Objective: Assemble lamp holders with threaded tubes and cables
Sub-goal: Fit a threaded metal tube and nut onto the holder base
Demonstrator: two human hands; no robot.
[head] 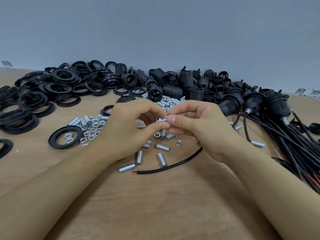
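My left hand (pixel 131 125) and my right hand (pixel 199 125) meet above the middle of the wooden table (pixel 155 205). Together their fingertips pinch a small silver threaded tube (pixel 161 119). Whether a nut sits on it is hidden by the fingers. Below the hands a loose black cable (pixel 173 165) lies curved, its bare wire end pointing left. Several loose silver tubes (pixel 138 157) and hex nuts (pixel 91 129) are scattered around. Black lamp holders (pixel 171 84) are heaped at the back.
A big pile of black threaded rings (pixel 52 87) fills the back left. One ring (pixel 65 136) with nuts inside lies near my left forearm. Assembled holders with black cables (pixel 277 125) spread along the right side. A grey wall stands behind.
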